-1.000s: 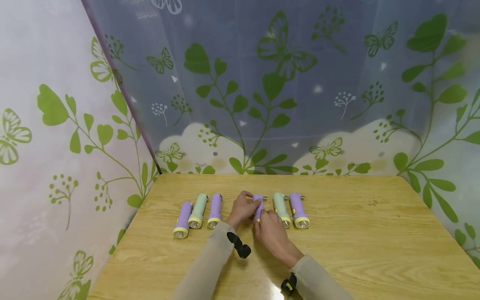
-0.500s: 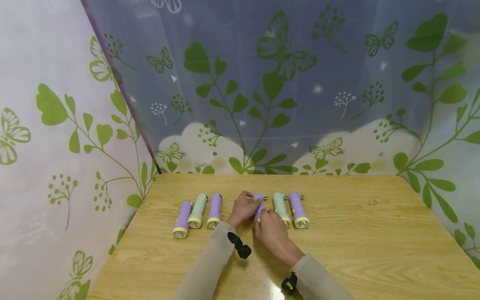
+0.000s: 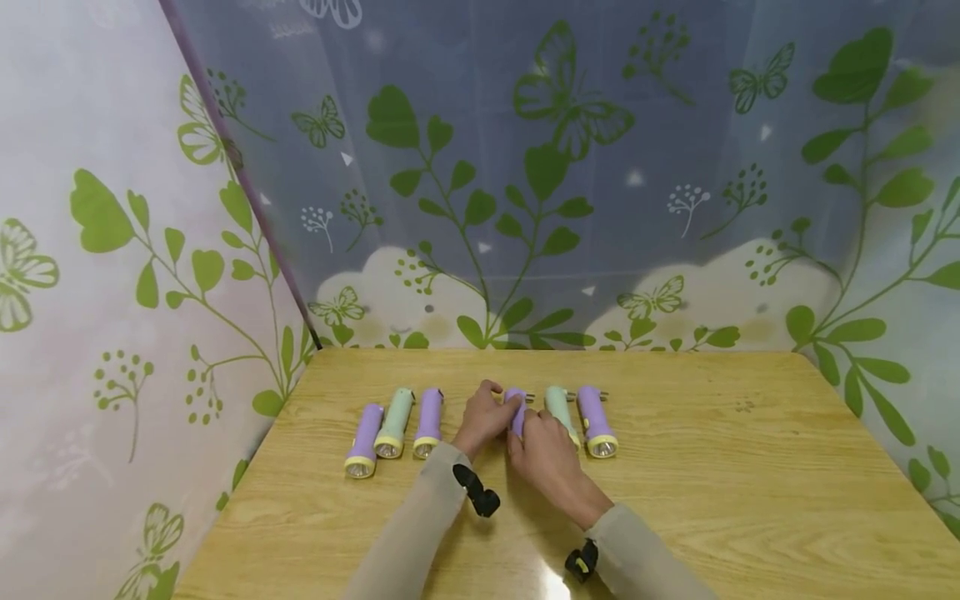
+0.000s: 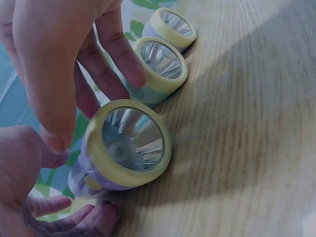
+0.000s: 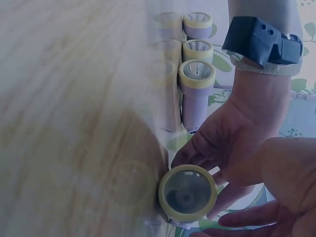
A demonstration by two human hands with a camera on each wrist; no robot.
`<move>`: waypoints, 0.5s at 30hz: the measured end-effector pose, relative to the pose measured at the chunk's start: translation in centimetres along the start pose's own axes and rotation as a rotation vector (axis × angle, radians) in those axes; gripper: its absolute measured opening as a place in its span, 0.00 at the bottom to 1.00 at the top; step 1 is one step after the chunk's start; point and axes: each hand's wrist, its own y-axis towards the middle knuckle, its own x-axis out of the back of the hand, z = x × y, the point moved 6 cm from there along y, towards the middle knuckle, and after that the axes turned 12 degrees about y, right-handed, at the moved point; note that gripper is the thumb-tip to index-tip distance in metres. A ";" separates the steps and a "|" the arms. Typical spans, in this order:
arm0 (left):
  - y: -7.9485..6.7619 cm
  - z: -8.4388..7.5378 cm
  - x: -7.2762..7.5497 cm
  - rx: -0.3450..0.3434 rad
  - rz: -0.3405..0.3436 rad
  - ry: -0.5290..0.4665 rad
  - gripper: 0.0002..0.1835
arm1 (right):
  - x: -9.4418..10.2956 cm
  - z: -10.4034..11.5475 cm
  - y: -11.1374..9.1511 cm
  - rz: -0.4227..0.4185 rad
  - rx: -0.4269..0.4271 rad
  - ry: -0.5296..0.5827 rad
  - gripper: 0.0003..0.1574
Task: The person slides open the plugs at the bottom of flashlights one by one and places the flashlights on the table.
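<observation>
Between my hands a purple flashlight (image 3: 513, 395) with a yellow rim lies on the table, its lens (image 4: 132, 139) facing me. My left hand (image 3: 482, 422) grips it from the left, thumb across the top and fingers low along the side. From the right, my right hand (image 3: 549, 458) reaches over it near the lens end. In the left wrist view the right fingers (image 4: 123, 59) extend loosely on the flashlight's far side, a gap showing beside its rim. Just right of that hand lie a green flashlight (image 3: 557, 404), partly covered, and another purple flashlight (image 3: 595, 412).
To the left lie a purple flashlight (image 3: 430, 412), a green flashlight (image 3: 397, 417) and another purple flashlight (image 3: 366, 433), lenses toward me. A patterned curtain (image 3: 540, 167) closes off the wooden table's (image 3: 735, 483) far edge. Black straps (image 3: 477, 490) circle the wrists.
My right hand has shifted slightly up and right, covering more of the green flashlight's head. The left hand and the gripped flashlight stay nearly still.
</observation>
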 end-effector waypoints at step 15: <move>-0.3 0.4 3.4 -0.045 0.029 -0.044 0.29 | 1.4 1.4 1.0 -0.053 0.095 0.031 0.24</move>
